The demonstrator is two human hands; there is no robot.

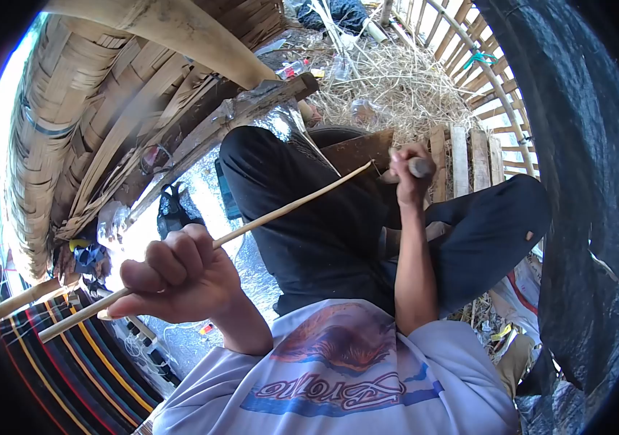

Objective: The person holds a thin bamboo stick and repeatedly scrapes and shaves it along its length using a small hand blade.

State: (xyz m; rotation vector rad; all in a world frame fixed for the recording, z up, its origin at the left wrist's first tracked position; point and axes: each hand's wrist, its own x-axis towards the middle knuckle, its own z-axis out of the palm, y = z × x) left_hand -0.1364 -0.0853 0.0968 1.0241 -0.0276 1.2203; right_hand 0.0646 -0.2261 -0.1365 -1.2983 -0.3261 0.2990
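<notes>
My left hand (179, 279) is closed around a long, thin, pale stick (291, 208), which looks like peeled wood or bamboo. The stick slants from the lower left up across my left knee, its far end close to my right hand. My right hand (412, 174) makes a fist around a tool with a round handle (420, 167), whose butt faces the camera. A short part beside that fist looks like a blade, but blur and the fingers hide most of it. I cannot tell whether it touches the stick's tip.
I sit cross-legged in dark trousers (309, 217). Dry straw (411, 87) and litter lie ahead, near wooden slats (460, 159). A woven bamboo wall (70, 145) and a beam (179, 36) are at left, above a striped cloth (70, 362). Dark plastic sheeting (578, 181) hangs at right.
</notes>
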